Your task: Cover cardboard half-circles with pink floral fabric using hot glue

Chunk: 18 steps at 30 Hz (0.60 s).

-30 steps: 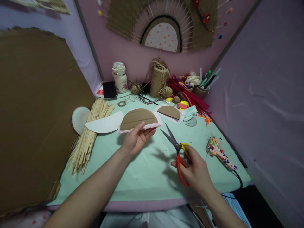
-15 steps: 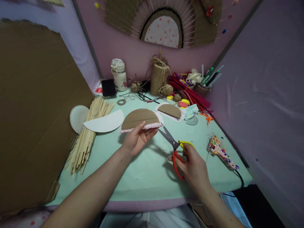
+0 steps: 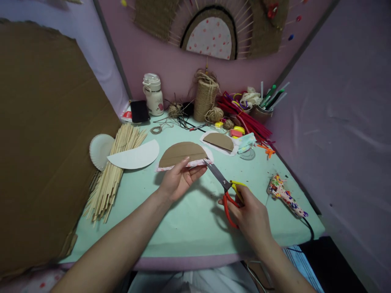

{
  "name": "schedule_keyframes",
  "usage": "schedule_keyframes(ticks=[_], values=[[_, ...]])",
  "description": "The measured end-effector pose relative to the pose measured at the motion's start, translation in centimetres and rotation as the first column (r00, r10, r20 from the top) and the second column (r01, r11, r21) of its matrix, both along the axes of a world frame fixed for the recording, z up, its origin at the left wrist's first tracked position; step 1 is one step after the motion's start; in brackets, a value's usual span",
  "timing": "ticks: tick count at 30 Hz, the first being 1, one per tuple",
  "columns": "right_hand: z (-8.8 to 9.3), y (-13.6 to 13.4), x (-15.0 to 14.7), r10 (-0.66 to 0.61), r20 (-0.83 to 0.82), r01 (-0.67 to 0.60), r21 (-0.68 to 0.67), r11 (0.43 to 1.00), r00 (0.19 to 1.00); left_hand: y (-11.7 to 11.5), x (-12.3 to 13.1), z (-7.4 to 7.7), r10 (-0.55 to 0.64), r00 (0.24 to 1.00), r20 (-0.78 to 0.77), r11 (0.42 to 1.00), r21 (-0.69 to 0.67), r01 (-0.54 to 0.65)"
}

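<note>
A brown cardboard half-circle [image 3: 180, 154] has white fabric with pinkish spots folded over its straight edge. My left hand [image 3: 181, 179] grips it along that near edge, thumb on top and fingers underneath. In my right hand [image 3: 249, 207] is a pair of scissors [image 3: 220, 176] with one red and one yellow handle. Their tips meet the fabric at the half-circle's right corner, and the blades look nearly closed. Behind it, a smaller cardboard half-circle [image 3: 218, 141] lies on a white piece [image 3: 233, 151]. A white half-circle [image 3: 136, 156] lies to the left, across a bundle of thin wooden sticks [image 3: 106, 183].
A patterned glue gun [image 3: 285, 195] lies at the right with its cord over the edge. Along the back stand a white bottle [image 3: 153, 95], a twine spool [image 3: 205, 97] and a pen cup [image 3: 262, 114]. A large cardboard sheet [image 3: 45, 142] rises at the left.
The scissor blades, spread apart before, have come together at the fabric's right corner. The cardboard half-circle has shifted slightly to the right with my left hand.
</note>
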State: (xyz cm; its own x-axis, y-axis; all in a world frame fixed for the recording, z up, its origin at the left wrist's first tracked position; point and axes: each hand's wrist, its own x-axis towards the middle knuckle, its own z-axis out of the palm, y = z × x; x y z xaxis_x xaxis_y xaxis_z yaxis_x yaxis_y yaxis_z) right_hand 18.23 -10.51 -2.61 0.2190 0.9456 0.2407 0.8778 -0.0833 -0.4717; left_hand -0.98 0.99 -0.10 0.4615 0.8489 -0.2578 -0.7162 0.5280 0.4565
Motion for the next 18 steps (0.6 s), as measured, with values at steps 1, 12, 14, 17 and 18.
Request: schedule_keyframes(ticks=[1, 12, 14, 17, 18], values=[[0.03, 0.00, -0.03, -0.002, -0.001, 0.002, 0.000, 1.000, 1.000, 0.01, 0.00, -0.06, -0.010, 1.000, 0.004, 1.000, 0.001, 0.010], [0.15, -0.06, -0.04, 0.007, 0.034, -0.006, -0.002, 1.000, 0.999, -0.08, 0.07, -0.47, -0.042, 0.998, 0.050, 0.999, -0.021, 0.043], [0.33, -0.19, -0.07, 0.009, 0.038, -0.009, -0.012, 1.000, 0.999, -0.09, 0.08, -0.46, -0.044, 0.998, 0.050, 0.999, -0.027, 0.046], [0.55, -0.34, -0.08, 0.011, 0.050, -0.009, -0.028, 1.000, 0.999, -0.08, 0.11, -0.35, -0.043, 0.998, 0.047, 0.998, -0.032, 0.045], [0.58, -0.36, -0.09, 0.009, 0.056, -0.007, -0.033, 0.999, 0.998, -0.09, 0.13, -0.30, -0.043, 0.998, 0.044, 0.999, -0.032, 0.044]])
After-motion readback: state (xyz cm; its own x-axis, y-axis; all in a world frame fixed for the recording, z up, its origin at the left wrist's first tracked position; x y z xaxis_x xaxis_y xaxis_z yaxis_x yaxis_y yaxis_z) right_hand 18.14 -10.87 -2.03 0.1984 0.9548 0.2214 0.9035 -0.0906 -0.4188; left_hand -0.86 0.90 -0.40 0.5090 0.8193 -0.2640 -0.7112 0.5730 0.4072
